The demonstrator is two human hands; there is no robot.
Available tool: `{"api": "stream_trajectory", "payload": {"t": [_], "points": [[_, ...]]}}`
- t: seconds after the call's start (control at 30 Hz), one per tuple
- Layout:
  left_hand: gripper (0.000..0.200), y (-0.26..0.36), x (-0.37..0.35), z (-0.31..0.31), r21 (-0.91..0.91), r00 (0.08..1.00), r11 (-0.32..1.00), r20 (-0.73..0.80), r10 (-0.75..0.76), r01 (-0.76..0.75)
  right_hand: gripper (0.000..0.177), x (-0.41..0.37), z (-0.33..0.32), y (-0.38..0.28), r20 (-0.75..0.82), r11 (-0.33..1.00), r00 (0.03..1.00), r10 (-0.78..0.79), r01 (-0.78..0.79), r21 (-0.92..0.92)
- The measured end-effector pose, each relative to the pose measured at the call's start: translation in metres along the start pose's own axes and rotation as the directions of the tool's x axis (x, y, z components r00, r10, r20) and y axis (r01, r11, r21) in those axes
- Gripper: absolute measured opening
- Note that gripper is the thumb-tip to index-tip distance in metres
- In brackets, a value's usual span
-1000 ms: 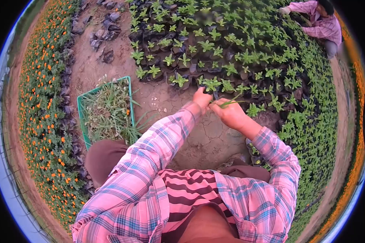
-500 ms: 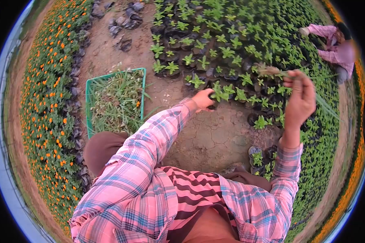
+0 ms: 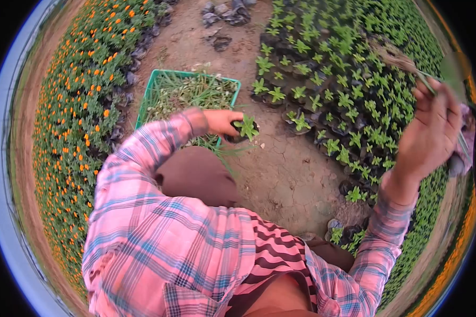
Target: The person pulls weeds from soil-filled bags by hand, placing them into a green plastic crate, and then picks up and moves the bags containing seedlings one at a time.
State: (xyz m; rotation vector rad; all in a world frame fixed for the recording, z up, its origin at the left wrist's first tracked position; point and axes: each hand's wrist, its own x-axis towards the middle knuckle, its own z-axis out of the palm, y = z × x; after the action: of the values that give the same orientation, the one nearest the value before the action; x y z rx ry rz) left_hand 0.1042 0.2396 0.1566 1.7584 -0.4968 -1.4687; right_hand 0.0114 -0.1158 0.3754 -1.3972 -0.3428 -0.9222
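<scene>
My left hand [image 3: 220,123] is closed round the black bag of a potted seedling [image 3: 246,128], whose green leaves stick up beside my fingers. It hangs over the bare soil just right of the green crate [image 3: 237,87]. Inside the crate lies a heap of pulled grass and weeds [image 3: 188,98]. Raised at the right, my right hand [image 3: 428,129] pinches a tuft of grass [image 3: 420,72] by its stems. The pale root end of the tuft points up and left, over the seedling bed [image 3: 333,79].
Beyond the crate, crumpled black bags [image 3: 230,13] lie on the dirt. Orange-flowering plants [image 3: 84,105] run along the left. A few bagged seedlings [image 3: 354,194] stand near my right knee. Another person's pink sleeve [image 3: 464,138] shows at the far right, mostly hidden behind my hand.
My left hand has carried the bagged seedling left from the bed's edge to beside the crate. My right hand still holds the grass. The view has swung left.
</scene>
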Motion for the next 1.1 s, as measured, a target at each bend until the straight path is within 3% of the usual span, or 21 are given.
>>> {"api": "stream_trajectory", "payload": {"t": [0.07, 0.1, 0.13, 0.17, 0.2, 0.27, 0.33, 0.4, 0.47, 0.5, 0.53, 0.57, 0.6, 0.63, 0.67, 0.8, 0.93, 0.97, 1.03, 1.07, 1.1], "points": [[0.049, -0.045, 0.016, 0.033, -0.394, 0.995, 0.914, -0.062, 0.081, -0.099, 0.017, -0.020, 0.074, 0.021, 0.004, 0.988, 0.989, 0.146, -0.146, -0.056], [0.050, -0.064, 0.032, 0.050, -0.503, 0.994, 0.858, -0.059, 0.089, -0.107, 0.023, -0.038, 0.109, 0.032, 0.153, 0.960, 0.948, 0.280, -0.279, -0.028], [0.050, -0.077, 0.046, 0.064, -0.608, 0.994, 0.787, -0.042, 0.098, -0.103, 0.033, -0.054, 0.124, 0.052, 0.481, 0.940, 0.808, 0.341, -0.305, -0.153], [0.050, -0.078, 0.051, 0.070, -0.629, 0.994, 0.771, -0.019, 0.112, -0.099, 0.041, -0.065, 0.145, 0.050, 0.648, 0.901, 0.630, 0.428, -0.353, -0.253], [0.050, -0.075, 0.051, 0.075, -0.642, 0.995, 0.762, -0.025, 0.093, -0.088, 0.040, -0.083, 0.152, 0.071, 0.669, 0.917, 0.631, 0.392, -0.321, -0.235], [0.049, -0.083, 0.061, 0.075, -0.667, 0.997, 0.742, -0.013, 0.081, -0.069, 0.039, -0.088, 0.131, 0.096, 0.683, 0.856, 0.516, 0.516, -0.287, -0.429], [0.047, -0.095, 0.082, 0.063, -0.646, 0.974, 0.737, -0.211, 0.079, -0.200, 0.032, -0.095, 0.101, 0.114, 0.425, 0.693, 0.548, 0.720, -0.561, -0.452], [0.045, -0.081, 0.090, 0.053, -0.655, 0.958, 0.715, -0.275, 0.076, -0.245, 0.025, -0.101, 0.062, 0.130, 0.181, 0.554, 0.538, 0.823, -0.691, -0.464], [0.044, -0.064, 0.095, 0.040, -0.718, 0.876, 0.580, -0.482, -0.015, -0.385, 0.021, -0.113, 0.020, 0.138, 0.012, 0.450, 0.513, 0.858, -0.742, -0.497], [0.046, -0.092, 0.122, 0.036, -0.519, 0.803, 0.741, -0.595, 0.046, -0.427, 0.021, -0.119, 0.006, 0.138, -0.060, 0.402, 0.493, 0.868, -0.769, -0.498], [0.046, -0.093, 0.122, 0.036, -0.529, 0.817, 0.742, -0.574, 0.046, -0.413, 0.021, -0.128, -0.006, 0.137, -0.082, 0.384, 0.484, 0.871, -0.777, -0.499], [0.051, -0.094, 0.121, 0.037, -0.206, 0.723, 0.959, -0.691, -0.002, -0.195, 0.021, -0.137, -0.017, 0.137, -0.142, 0.335, 0.452, 0.881, -0.806, -0.488], [0.056, -0.095, 0.123, 0.036, 0.121, 0.605, 0.987, -0.796, 0.032, 0.107, 0.021, -0.143, -0.022, 0.136, -0.198, 0.291, 0.422, 0.885, -0.831, -0.474], [0.069, -0.097, 0.125, 0.037, 0.144, 0.571, 0.989, -0.815, 0.099, 0.034, 0.022, -0.151, -0.026, 0.134, -0.250, 0.235, 0.384, 0.889, -0.850, -0.472], [0.069, -0.099, 0.129, 0.041, 0.145, 0.595, 0.989, -0.798, 0.095, 0.036, 0.022, -0.160, -0.031, 0.132, -0.274, 0.212, 0.368, 0.889, -0.860, -0.465], [0.067, -0.080, 0.126, 0.045, 0.041, 0.516, 0.997, -0.857, 0.000, 0.068, 0.022, -0.185, -0.045, 0.124, -0.352, 0.118, 0.293, 0.889, -0.890, -0.441], [0.058, -0.092, 0.131, 0.041, 0.139, 0.459, 0.990, -0.882, 0.108, 0.033, 0.022, -0.210, -0.061, 0.126, -0.429, 0.097, 0.313, 0.847, -0.885, -0.455], [0.054, -0.106, 0.135, 0.040, 0.239, 0.409, 0.970, -0.882, 0.234, -0.038, 0.022, -0.216, -0.062, 0.123, -0.458, 0.087, 0.323, 0.828, -0.881, -0.465], [0.049, -0.100, 0.129, 0.032, 0.062, 0.575, 0.995, -0.818, 0.003, 0.083, 0.022, -0.236, -0.070, 0.120, -0.488, 0.058, 0.336, 0.806, -0.864, -0.500], [0.045, -0.125, 0.140, 0.032, 0.000, 0.567, 0.999, -0.823, 0.019, -0.033, 0.023, -0.241, -0.066, 0.116, -0.515, 0.005, 0.296, 0.804, -0.870, -0.493], [0.041, -0.101, 0.131, 0.032, -0.290, 0.637, 0.947, -0.759, -0.137, -0.141, 0.021, -0.257, -0.069, 0.117, -0.522, -0.009, 0.299, 0.799, -0.862, -0.506]]}}
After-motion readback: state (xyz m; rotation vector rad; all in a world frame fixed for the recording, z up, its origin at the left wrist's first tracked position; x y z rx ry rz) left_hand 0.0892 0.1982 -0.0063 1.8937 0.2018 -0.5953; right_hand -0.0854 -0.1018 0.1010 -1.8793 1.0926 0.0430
